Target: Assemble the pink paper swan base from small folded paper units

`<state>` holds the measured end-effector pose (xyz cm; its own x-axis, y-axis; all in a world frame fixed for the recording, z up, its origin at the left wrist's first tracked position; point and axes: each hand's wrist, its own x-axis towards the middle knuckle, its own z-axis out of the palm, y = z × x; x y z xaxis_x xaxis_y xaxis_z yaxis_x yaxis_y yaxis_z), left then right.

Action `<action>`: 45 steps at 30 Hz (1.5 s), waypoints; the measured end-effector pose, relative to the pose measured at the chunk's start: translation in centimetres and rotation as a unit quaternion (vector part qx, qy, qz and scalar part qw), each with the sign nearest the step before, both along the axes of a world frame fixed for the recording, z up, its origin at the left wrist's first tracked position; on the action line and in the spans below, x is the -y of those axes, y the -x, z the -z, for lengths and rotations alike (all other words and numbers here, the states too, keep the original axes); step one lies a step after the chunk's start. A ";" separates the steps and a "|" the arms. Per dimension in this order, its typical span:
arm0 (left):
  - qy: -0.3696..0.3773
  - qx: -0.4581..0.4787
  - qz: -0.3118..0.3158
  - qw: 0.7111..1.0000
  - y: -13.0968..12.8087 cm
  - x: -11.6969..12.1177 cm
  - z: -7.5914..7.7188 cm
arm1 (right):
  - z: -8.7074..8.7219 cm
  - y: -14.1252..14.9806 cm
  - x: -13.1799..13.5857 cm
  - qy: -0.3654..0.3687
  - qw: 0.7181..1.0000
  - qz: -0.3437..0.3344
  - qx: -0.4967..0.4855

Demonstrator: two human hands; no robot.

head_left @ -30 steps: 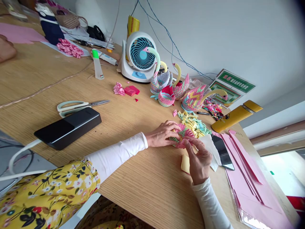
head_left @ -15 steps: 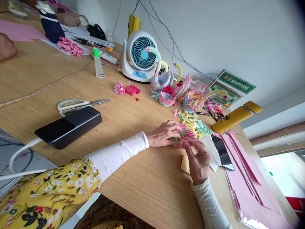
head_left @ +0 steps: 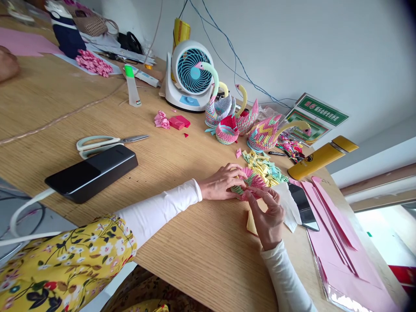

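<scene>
My left hand [head_left: 221,182] grips the left side of a small pink and green folded-paper piece [head_left: 251,180] resting on the wooden table [head_left: 182,242]. My right hand [head_left: 268,214] is closed in a pinch at the piece's near edge, fingertips pressed onto its pink folds. A heap of loose yellow, green and pink folded paper units [head_left: 264,167] lies just behind the piece. A yellow paper slip [head_left: 251,223] shows under my right hand.
Finished paper swans [head_left: 227,117] [head_left: 269,132] stand before a small desk fan [head_left: 188,76]. Scissors [head_left: 104,142] and a black power bank [head_left: 92,172] lie at left. Pink paper sheets [head_left: 338,247], a dark phone [head_left: 303,208] and a yellow case [head_left: 321,158] lie at right. Another person's hand [head_left: 6,63] rests far left.
My right hand has shifted slightly left along the piece's near edge, fingers re-pinching the folds. The left hand and the piece stay where they were.
</scene>
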<state>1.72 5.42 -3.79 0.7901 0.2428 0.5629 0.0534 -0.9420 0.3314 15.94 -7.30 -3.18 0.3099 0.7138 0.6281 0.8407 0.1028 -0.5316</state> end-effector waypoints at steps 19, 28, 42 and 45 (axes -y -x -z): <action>-0.037 -0.006 0.005 0.999 0.1 -0.2 0.1 | -0.9 0.4 0.0 0.006 0.978 0.002 0.211; -0.028 0.012 0.001 1.000 -0.2 -0.2 0.7 | -0.6 -0.2 -0.6 0.001 0.976 -0.011 0.218; -0.019 0.018 -0.007 1.000 -0.3 -0.2 0.7 | -0.3 -0.4 -0.5 0.002 0.977 -0.011 0.214; -0.019 0.016 -0.009 1.000 -0.3 -0.2 0.7 | -0.3 -0.4 -0.5 0.002 0.978 -0.023 0.209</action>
